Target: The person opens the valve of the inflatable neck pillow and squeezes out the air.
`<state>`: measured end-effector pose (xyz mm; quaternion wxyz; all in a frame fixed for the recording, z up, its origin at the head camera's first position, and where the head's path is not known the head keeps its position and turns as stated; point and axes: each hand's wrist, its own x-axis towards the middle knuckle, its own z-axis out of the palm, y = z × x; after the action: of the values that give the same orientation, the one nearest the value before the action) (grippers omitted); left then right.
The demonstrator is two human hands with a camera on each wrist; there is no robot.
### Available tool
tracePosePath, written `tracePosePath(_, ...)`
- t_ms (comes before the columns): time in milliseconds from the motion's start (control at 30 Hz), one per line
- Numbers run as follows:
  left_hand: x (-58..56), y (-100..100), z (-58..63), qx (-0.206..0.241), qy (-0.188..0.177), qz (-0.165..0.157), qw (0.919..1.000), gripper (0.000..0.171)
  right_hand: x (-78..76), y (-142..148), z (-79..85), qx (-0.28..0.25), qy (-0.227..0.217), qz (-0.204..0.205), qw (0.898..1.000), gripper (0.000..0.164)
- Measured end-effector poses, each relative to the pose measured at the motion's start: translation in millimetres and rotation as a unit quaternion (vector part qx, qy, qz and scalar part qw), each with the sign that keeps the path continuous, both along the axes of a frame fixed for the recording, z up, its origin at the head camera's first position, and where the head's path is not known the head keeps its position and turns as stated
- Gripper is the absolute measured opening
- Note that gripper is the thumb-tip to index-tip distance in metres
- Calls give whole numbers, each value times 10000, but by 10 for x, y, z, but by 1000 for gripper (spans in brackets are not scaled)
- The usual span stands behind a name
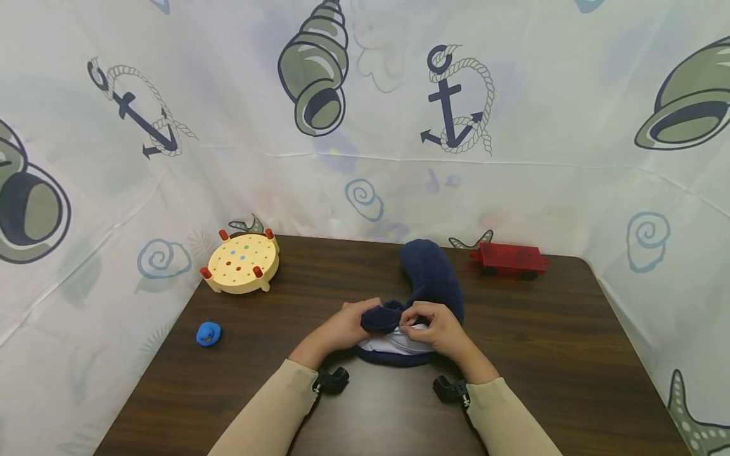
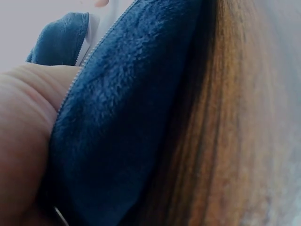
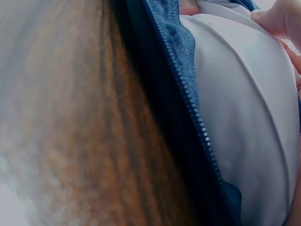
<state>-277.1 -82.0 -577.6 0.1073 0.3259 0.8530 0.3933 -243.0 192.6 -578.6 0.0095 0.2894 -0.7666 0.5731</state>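
Note:
A navy plush neck pillow (image 1: 433, 272) lies curved on the table, its zippered cover (image 2: 127, 89) parted along the near side. White inner fabric (image 3: 244, 94) shows through the opening, bordered by the zipper teeth (image 3: 202, 127). My left hand (image 1: 346, 326) grips a bunched fold of the navy cover, thumb inside the opening. Across from it, my right hand (image 1: 436, 326) pinches at the edge of the opening with thumb and fingertips. Whether that pinch takes the cover, the white fabric or both, I cannot tell. The fingers beneath the fold are hidden.
A cream round toy stool (image 1: 244, 259) with red pegs sits at the back left. Nearer, on the left, lies a small blue object (image 1: 208, 334). At the back right stands a red toy wagon (image 1: 510, 258). A patterned cloth (image 1: 399, 190) hangs behind the dark wooden table (image 1: 547, 354).

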Motion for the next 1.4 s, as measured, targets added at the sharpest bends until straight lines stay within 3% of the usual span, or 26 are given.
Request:
tracePosePath(400,21,-1,10,-149,408,-174,9989,20,11,-27,13,32,55,74,10000,20)
tracePosePath(800,-1,-9,-7,104,327,-171,9993,11,4,-15,6,19,-153,83,9998,21)
tracePosePath(1000,-23,-40,-123,427,697,-452,9956,9,14,-12,-3,-5,-135,157,9998,17)
tracePosePath(1100,-31,-43,-153,455,694,-463,9955,9,25,-13,18,-14,-198,206,9996,15)
tracePosePath(1400,29,-25,-4,233,505,-418,9976,9,9,0,20,-18,-333,360,9988,14)
